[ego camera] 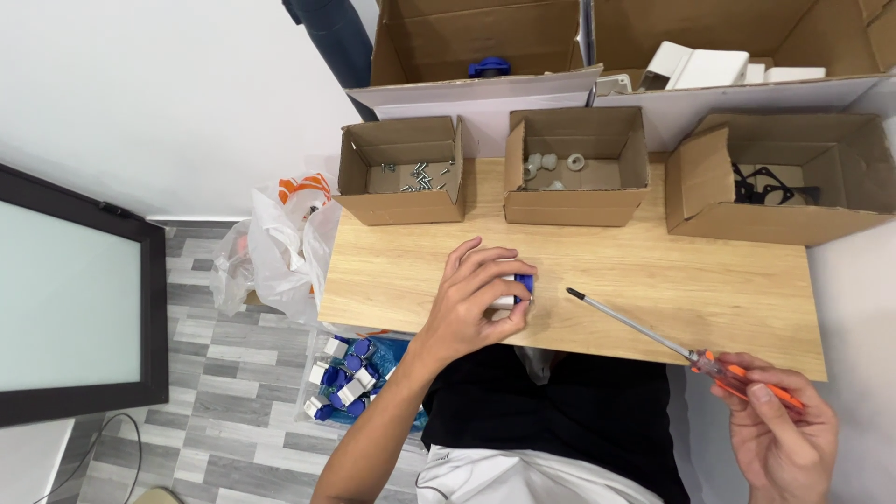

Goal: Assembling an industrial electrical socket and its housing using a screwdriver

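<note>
From the head camera, looking down over a wooden table (653, 280): the left hand (476, 299) rests on the tabletop near its front edge, fingers curled around a small white and blue part (515, 289), which it grips against the wood. Only the part's right end shows past the fingers.

The right hand (779, 434) is off the table's front right corner, closed around the orange handle of a screwdriver (672, 345). The long metal shaft slants up and to the left over the table, its tip just beside the part in the left hand but apart from it.

Along the back of the table stand three open cardboard boxes. The left box (401, 210) holds loose screws, the middle box (574, 205) holds a few pale round pieces, and the right box (747, 219) holds flat black pieces. Behind them are two larger cardboard boxes (485, 37), one with a blue piece inside, the other with white blocks.

On the tiled floor to the left of the table lies a white plastic bag (285, 247), and below the table edge a heap of white and blue parts (350, 378). A dark-framed screen (75, 299) stands at the far left.
</note>
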